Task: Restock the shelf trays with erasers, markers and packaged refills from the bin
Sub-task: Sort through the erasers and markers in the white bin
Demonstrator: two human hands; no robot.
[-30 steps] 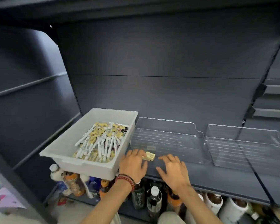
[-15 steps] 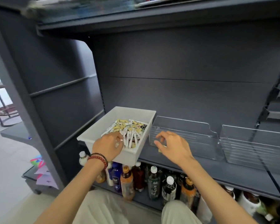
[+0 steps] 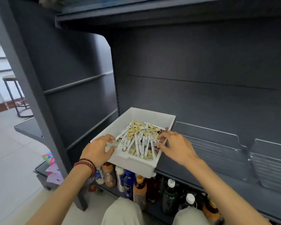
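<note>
Head camera: left hand (image 3: 98, 148) and right hand (image 3: 177, 147), fingers apart and gripping nothing, hover over white plastic bin (image 3: 133, 161) of white markers (image 3: 137, 144).

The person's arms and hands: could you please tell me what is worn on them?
No sleeves or gloves are in view. The wrist of the left hand carries stacked beaded bracelets, one of red beads and one of dark beads. The right hand and its wrist show no bracelet or watch, and no rings are visible.
</note>
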